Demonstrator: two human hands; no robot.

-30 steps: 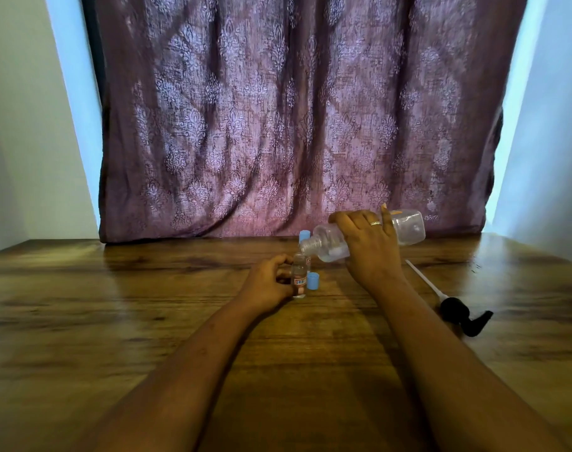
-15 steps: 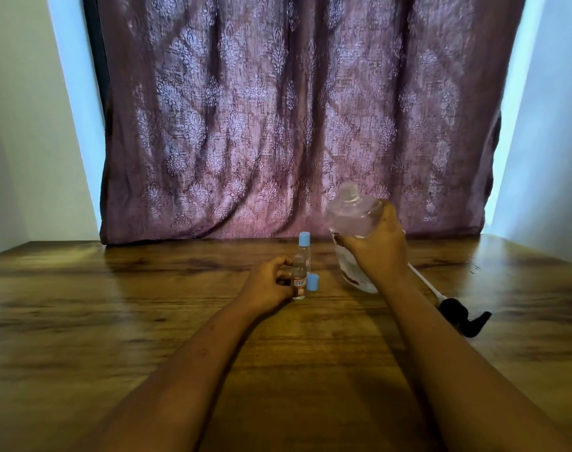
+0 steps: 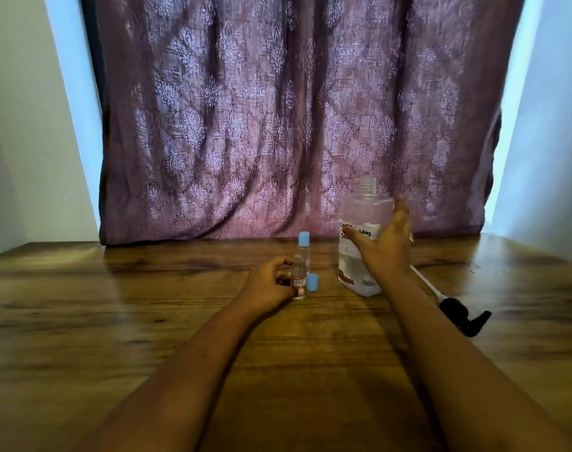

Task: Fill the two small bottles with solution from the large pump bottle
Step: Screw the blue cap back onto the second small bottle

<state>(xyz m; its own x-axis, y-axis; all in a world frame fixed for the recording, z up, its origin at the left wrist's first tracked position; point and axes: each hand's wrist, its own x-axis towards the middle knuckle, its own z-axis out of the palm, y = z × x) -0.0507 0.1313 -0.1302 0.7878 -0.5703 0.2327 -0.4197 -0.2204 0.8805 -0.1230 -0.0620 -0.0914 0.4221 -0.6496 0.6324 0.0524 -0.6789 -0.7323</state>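
The large clear bottle (image 3: 359, 256) stands upright on the wooden table (image 3: 115, 321), its neck uncapped and a handwritten label on its front. My right hand (image 3: 387, 244) is at its right side with fingers spread and loose, the thumb lying across the label. My left hand (image 3: 268, 285) grips a small uncapped bottle (image 3: 298, 272) standing on the table left of the large one. Directly behind it stands a second small bottle (image 3: 304, 247) with a blue cap on. A loose blue cap (image 3: 312, 282) lies beside the held bottle.
The black pump head (image 3: 464, 316) with its white tube (image 3: 425, 283) lies on the table to the right of my right forearm. A purple patterned curtain (image 3: 294, 125) hangs behind the table's far edge. White walls close in on both sides.
The large bottle went from tilted over the small bottle to upright and down onto the table at the right. My right hand's fingers have loosened from it. The left hand stayed put.
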